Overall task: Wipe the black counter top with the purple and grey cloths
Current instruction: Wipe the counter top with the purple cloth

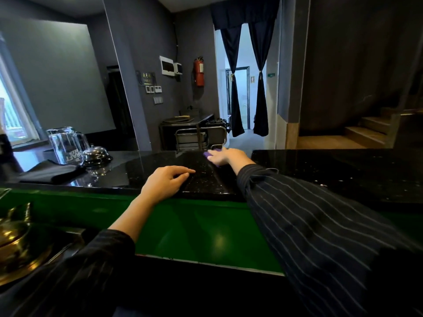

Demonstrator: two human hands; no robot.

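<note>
One purple cloth (206,154), two hands on the black stone counter top (320,165).
My right hand (225,156) presses it flat-fingered; left hand (166,181) rests loose, empty.

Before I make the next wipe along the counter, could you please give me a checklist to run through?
1. The right hand is on the purple cloth: ok, it presses the cloth down near the far edge of the counter.
2. The left hand has the grey cloth: cannot tell, too dark against the counter.
3. The stretch between the two hands is free: ok.
4. The stretch to the left is free: not ok, glass jugs, a bell and a folded black napkin sit there.
</note>
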